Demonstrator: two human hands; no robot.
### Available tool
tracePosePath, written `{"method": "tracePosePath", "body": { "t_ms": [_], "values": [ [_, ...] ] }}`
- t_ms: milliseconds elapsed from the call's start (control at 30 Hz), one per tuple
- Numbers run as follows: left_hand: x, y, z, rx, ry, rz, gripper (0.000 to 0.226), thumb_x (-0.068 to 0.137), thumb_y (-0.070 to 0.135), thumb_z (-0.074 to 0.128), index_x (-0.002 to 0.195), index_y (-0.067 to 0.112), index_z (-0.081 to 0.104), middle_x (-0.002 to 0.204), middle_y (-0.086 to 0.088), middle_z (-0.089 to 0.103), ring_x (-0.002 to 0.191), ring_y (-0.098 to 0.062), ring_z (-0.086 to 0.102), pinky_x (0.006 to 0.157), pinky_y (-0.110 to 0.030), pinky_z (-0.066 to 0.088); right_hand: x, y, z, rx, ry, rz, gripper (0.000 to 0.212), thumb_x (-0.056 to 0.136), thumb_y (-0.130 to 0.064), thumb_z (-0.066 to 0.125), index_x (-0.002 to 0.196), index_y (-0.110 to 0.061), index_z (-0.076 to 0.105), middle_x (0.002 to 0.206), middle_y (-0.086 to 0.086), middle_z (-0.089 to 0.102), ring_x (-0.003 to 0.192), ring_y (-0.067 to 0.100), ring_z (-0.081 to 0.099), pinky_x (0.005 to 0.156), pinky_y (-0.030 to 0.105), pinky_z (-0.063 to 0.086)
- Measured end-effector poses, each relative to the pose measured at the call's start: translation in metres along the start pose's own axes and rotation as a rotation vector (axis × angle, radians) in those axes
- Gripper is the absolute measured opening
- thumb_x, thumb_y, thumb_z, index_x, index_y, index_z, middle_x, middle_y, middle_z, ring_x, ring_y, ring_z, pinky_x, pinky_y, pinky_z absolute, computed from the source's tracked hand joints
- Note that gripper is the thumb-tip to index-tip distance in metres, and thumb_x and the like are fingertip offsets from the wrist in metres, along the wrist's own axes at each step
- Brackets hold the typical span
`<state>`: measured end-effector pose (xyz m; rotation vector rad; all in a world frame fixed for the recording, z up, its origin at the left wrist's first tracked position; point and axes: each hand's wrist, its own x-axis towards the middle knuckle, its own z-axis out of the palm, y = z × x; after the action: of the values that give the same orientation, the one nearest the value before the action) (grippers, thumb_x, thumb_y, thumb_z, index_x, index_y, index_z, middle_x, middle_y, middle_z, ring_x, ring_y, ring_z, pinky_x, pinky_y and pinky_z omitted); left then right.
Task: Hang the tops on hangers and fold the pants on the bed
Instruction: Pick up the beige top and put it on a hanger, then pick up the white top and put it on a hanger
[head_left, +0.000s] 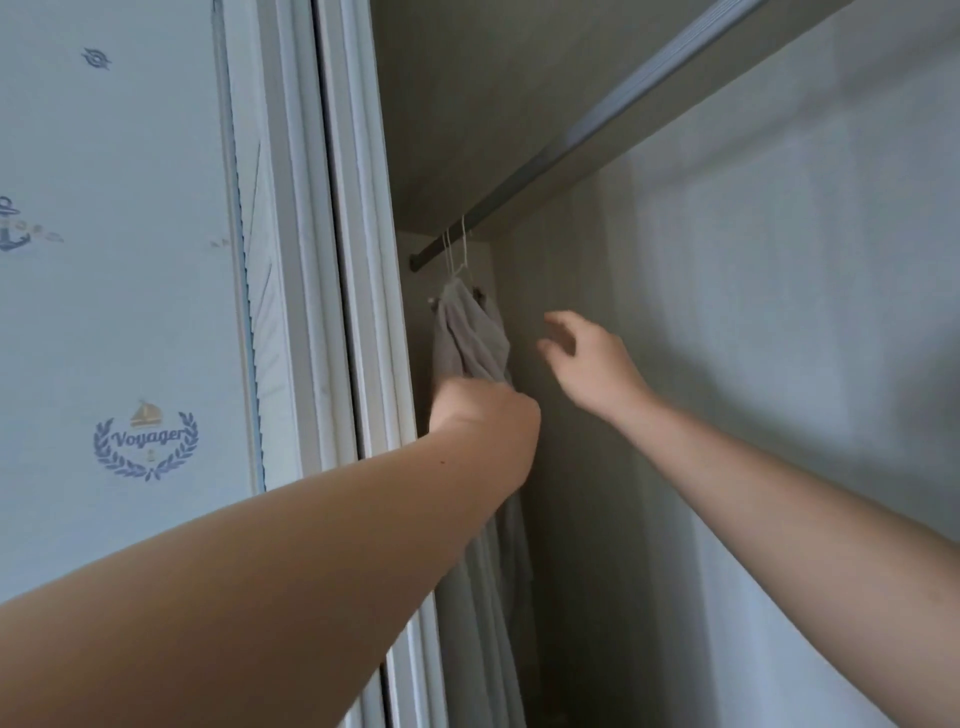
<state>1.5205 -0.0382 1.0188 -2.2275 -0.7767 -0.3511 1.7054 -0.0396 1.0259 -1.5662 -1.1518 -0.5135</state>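
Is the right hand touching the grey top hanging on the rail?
Apart. The head view shows a strip of bare closet wall between the open right hand and the grey top, which hangs to its left.

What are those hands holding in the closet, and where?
The left hand grips the hanging top by its bunched cloth below the hanger; the right hand holds nothing.

soft matt cloth top (470, 338), smooth metal rail (519, 202), thin wire hangers (457, 254)
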Motion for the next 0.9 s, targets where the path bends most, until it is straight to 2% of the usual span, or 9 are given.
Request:
{"method": "tracePosePath", "body": {
  "t_ms": [67,133,300,400,467,567,733,900],
  "values": [
    [-0.027,0.002,-0.004,0.043,0.077,0.066,0.025,0.097,0.024,0.052,0.120,0.015,0.055,0.106,-0.008,0.061,0.097,-0.028,0.055,0.082,-0.040,0.037,-0.034,-0.005,-0.013,-0.016,-0.021,-0.001,0.050,0.102,-0.041,0.049,0.150,-0.031,0.040,0.154,-0.001,0.045,0.141,0.021,0.041,0.111,0.032,0.034],
    [-0.059,0.001,-0.007,0.044,0.170,0.125,0.039,0.099,0.034,0.050,0.133,0.016,0.047,0.129,-0.012,0.056,0.120,-0.033,0.048,0.096,-0.045,0.036,-0.070,-0.015,-0.024,-0.053,-0.046,-0.004,0.054,0.104,-0.045,0.043,0.155,-0.034,0.030,0.160,-0.003,0.035,0.148,0.020,0.030,0.119,0.040,0.027],
    [-0.165,-0.017,0.004,-0.124,0.269,0.191,0.048,0.099,0.049,0.042,0.136,0.018,0.045,0.150,-0.009,0.045,0.144,-0.033,0.029,0.116,-0.052,0.025,-0.165,-0.055,-0.038,-0.303,-0.099,-0.027,0.060,0.102,-0.057,0.029,0.157,-0.042,0.014,0.168,-0.007,0.012,0.154,0.019,0.003,0.122,0.049,0.004],
    [-0.233,-0.039,0.016,-0.192,0.279,0.170,0.058,0.096,0.058,0.038,0.134,0.018,0.055,0.150,-0.010,0.049,0.148,-0.034,0.030,0.118,-0.054,0.026,-0.221,-0.091,-0.033,-0.342,-0.190,-0.067,0.068,0.094,-0.069,0.017,0.157,-0.046,0.007,0.168,-0.011,0.001,0.154,0.016,-0.007,0.121,0.054,-0.002],
    [-0.279,-0.055,0.028,-0.253,0.247,0.158,0.066,0.097,0.061,0.026,0.141,0.020,0.052,0.154,-0.009,0.046,0.149,-0.034,0.029,0.118,-0.055,0.028,-0.257,-0.120,-0.027,-0.355,-0.236,-0.110,0.068,0.094,-0.072,0.011,0.156,-0.046,0.003,0.168,-0.011,-0.002,0.154,0.015,-0.010,0.122,0.055,-0.004],
    [-0.352,-0.084,0.047,-0.343,0.190,0.087,0.070,0.099,0.064,0.020,0.151,0.023,0.043,0.161,-0.007,0.035,0.152,-0.033,0.021,0.120,-0.055,0.023,-0.310,-0.166,-0.012,-0.356,-0.303,-0.163,0.070,0.092,-0.072,0.010,0.156,-0.046,0.000,0.168,-0.012,-0.005,0.154,0.015,-0.012,0.122,0.055,-0.006],
    [-0.494,-0.131,0.078,-0.422,0.059,-0.139,0.074,0.096,0.070,0.012,0.159,0.031,0.020,0.168,0.002,0.008,0.155,-0.027,-0.003,0.123,-0.050,0.003,-0.400,-0.255,0.033,-0.315,-0.466,-0.297,0.071,0.091,-0.071,0.011,0.157,-0.045,0.003,0.168,-0.012,-0.003,0.154,0.018,-0.009,0.121,0.056,-0.004],
    [-0.653,-0.169,0.094,-0.448,-0.076,-0.457,0.077,0.094,0.075,0.006,0.160,0.036,0.010,0.169,0.006,-0.002,0.154,-0.021,-0.014,0.123,-0.049,-0.001,-0.490,-0.353,0.093,-0.153,-0.668,-0.442,0.071,0.090,-0.071,0.010,0.156,-0.045,0.002,0.168,-0.011,-0.002,0.155,0.019,-0.007,0.121,0.055,-0.005]
  ]
}}
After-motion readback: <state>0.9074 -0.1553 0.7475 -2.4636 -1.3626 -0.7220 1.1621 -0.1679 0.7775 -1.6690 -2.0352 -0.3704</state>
